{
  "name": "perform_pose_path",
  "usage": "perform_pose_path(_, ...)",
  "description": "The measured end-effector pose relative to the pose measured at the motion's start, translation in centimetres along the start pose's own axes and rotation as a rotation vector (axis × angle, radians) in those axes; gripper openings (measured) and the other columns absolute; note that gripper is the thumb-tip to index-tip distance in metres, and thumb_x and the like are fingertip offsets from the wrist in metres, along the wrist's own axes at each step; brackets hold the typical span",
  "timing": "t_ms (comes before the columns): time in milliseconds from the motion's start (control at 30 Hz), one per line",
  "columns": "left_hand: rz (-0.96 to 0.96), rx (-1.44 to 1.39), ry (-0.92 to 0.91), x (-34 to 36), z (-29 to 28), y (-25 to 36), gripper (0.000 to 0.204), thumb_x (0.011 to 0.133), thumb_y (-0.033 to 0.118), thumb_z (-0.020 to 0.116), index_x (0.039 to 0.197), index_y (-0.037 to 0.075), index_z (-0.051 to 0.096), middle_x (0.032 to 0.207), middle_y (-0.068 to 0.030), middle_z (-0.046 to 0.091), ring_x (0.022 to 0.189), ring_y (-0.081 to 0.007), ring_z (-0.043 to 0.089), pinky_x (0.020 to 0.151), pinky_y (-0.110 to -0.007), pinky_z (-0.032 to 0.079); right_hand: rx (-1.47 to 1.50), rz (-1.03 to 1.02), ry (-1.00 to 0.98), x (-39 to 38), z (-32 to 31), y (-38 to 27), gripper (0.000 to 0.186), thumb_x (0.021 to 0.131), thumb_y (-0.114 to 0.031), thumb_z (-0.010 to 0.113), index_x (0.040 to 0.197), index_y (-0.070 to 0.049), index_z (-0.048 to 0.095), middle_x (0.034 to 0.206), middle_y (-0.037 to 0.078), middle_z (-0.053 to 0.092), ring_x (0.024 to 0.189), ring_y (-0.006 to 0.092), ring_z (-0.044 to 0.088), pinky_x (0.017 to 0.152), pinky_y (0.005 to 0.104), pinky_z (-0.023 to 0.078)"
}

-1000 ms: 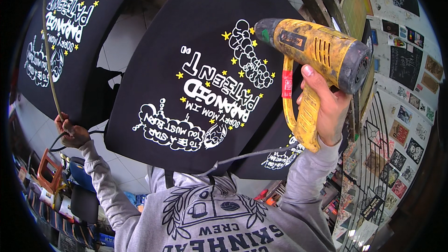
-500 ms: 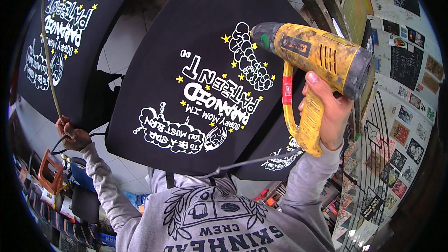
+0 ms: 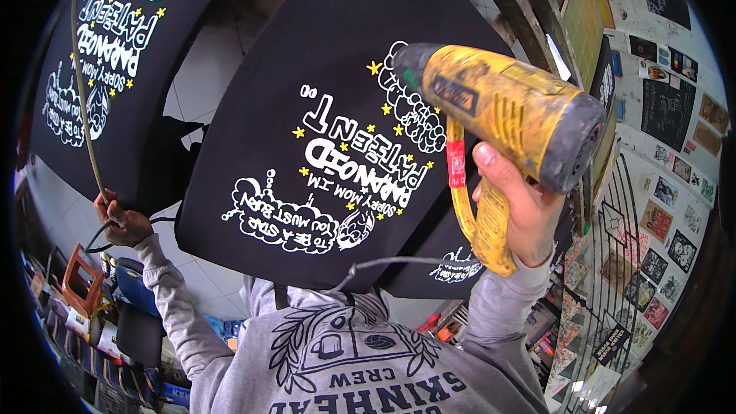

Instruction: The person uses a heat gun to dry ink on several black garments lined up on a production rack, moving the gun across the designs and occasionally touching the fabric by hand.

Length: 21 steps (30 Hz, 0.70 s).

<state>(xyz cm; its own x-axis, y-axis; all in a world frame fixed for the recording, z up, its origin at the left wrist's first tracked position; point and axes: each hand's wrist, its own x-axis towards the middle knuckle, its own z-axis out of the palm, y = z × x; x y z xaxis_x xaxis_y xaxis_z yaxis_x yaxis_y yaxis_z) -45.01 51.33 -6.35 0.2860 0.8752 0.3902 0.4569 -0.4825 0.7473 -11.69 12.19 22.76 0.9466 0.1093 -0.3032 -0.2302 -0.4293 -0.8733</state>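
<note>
My right hand [image 3: 521, 203] is wrapped around the handle of a worn yellow heat gun [image 3: 498, 100] with a dark nozzle and a red band on its guard. The nozzle points left, in front of the upper right part of the white and yellow print on a black fabric panel [image 3: 276, 54]. At the left, my left hand [image 3: 123, 222] is closed around the lower end of a thin tan rod [image 3: 83, 100]. A dark cable [image 3: 96, 248] loops beside that hand. The gun's grey cord [image 3: 383, 261] crosses low in front of the panel.
A second printed black panel [image 3: 57, 115] hangs at the far left, and part of another [image 3: 422, 272] shows at lower right. Stickers and prints cover the wall [image 3: 667, 169] on the right. An orange-brown frame [image 3: 80, 280] stands at lower left, near a dark chair [image 3: 139, 333].
The heat gun has shifted left and slightly down with my right hand, its nozzle further over the print. My left hand has hardly moved. The left panel has swung slightly right.
</note>
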Motion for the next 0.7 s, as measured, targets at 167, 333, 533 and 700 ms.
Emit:
perform_pose_path(167, -0.004, -0.062, 0.011, -0.1, 0.2, 0.1, 0.044, 0.100, 0.038, 0.053, 0.101, -0.003, 0.069, 0.096, -0.0073, 0.066, 0.093, -0.0199, 0.062, 0.089, -0.036, 0.048, -0.066, -0.009, -0.052, -0.6, 0.1, -0.6, 0.033, 0.087, -0.011, 0.081, 0.115, 0.001, 0.069, 0.090, 0.008, 0.071, 0.061, 0.0128, 0.063, 0.054, 0.0270, 0.050)
perform_pose_path(333, 0.061, -0.359, 0.085, -0.9, 0.7, -0.7, 0.036, 0.095, 0.031, 0.071, 0.090, -0.005, 0.066, 0.099, -0.0116, 0.065, 0.089, -0.0206, 0.059, 0.081, -0.033, 0.047, 0.049, -0.002, -0.036, -2.2, 0.0, -1.0, 0.032, 0.087, -0.007, 0.078, 0.117, 0.002, 0.068, 0.092, 0.012, 0.071, 0.061, 0.0147, 0.065, 0.051, 0.0270, 0.054)
perform_pose_path(533, -0.242, -0.532, 0.000, -0.4, -1.3, 7.3, 0.046, 0.094, 0.037, 0.059, 0.121, 0.000, 0.064, 0.105, -0.0012, 0.063, 0.077, -0.0053, 0.042, 0.074, -0.024, 0.037, 0.591, -0.035, -0.073, -5.6, -1.7, 0.7, 0.050, 0.107, -0.032, 0.050, 0.138, 0.007, 0.046, 0.086, 0.013, 0.055, 0.056, 0.0188, 0.058, 0.047, 0.0316, 0.054)
perform_pose_path(700, -0.199, -0.418, -0.207, 4.5, -10.5, 14.5, 0.057, 0.092, 0.036, 0.048, 0.126, -0.007, 0.064, 0.103, -0.0122, 0.068, 0.066, -0.0104, 0.050, 0.066, -0.027, 0.039, 1.229, -0.186, -0.439, -7.8, -1.3, 4.1, 0.048, 0.107, -0.035, 0.050, 0.131, 0.005, 0.044, 0.093, 0.011, 0.056, 0.073, 0.0196, 0.063, 0.061, 0.0345, 0.059)
